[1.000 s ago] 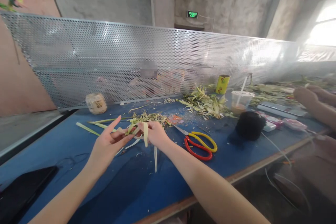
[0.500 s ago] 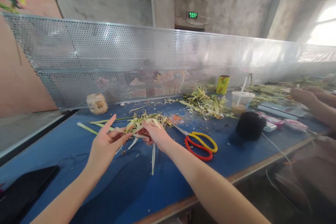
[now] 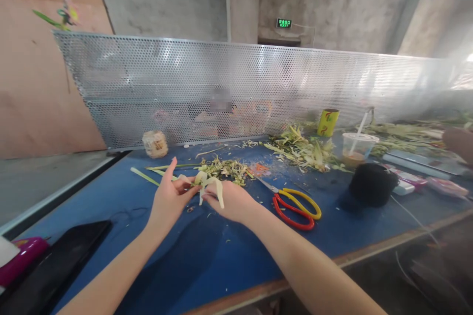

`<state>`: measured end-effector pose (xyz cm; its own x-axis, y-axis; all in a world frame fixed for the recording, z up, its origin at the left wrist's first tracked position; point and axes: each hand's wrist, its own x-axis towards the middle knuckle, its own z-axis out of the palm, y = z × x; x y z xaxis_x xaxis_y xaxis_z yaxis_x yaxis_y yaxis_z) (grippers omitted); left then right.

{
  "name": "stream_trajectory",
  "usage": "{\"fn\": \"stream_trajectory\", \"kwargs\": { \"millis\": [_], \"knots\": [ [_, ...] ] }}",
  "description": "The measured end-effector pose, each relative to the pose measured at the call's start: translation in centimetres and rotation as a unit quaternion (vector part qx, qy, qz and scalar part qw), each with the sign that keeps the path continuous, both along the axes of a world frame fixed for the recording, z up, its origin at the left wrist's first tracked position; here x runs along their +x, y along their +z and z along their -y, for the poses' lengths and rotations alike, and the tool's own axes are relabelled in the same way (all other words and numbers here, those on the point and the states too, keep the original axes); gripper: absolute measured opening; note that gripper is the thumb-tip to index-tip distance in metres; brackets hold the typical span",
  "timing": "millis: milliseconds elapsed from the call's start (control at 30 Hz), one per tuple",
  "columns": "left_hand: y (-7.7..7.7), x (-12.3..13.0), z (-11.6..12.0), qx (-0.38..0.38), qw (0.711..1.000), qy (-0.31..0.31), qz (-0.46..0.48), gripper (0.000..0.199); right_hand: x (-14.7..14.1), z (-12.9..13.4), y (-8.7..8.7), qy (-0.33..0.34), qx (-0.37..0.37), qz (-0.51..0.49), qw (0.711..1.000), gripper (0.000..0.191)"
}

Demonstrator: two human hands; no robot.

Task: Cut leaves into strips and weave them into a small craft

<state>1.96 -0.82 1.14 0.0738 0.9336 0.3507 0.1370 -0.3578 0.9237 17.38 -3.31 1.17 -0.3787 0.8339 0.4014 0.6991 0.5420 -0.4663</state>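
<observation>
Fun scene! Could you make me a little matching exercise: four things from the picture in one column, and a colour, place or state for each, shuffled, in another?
Things:
1. scissors
2. cup
3. pale strips
4. exit sign

Descriptions:
A. held between the left hand and the right hand
B. glowing green, high on the wall
C. red and yellow handles, lying on the blue table
D. with a straw standing in it

Right pairs: 1-C, 2-D, 3-A, 4-B
</observation>
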Motion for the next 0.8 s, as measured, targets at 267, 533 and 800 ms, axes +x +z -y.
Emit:
{"fn": "stream_trajectory", "kwargs": {
  "millis": [267,533,800],
  "knots": [
    [0.3,0.1,0.5,0.006,1.0,-0.026,-0.006,0.105,0.0,-0.5,0.6,0.066,-0.075,-0.243,0.965,0.017],
    [0.1,0.0,0.6,0.025,0.999,-0.03,-0.035,0.102,1.2,-0.7,1.2,0.127,-0.341,-0.4,0.841,0.024],
    [0.0,-0.1,1.0,0.005,0.998,-0.063,-0.03,0.105,1.3,-0.4,1.3,0.168,-0.326,-0.386,0.846,0.049]
  ]
}}
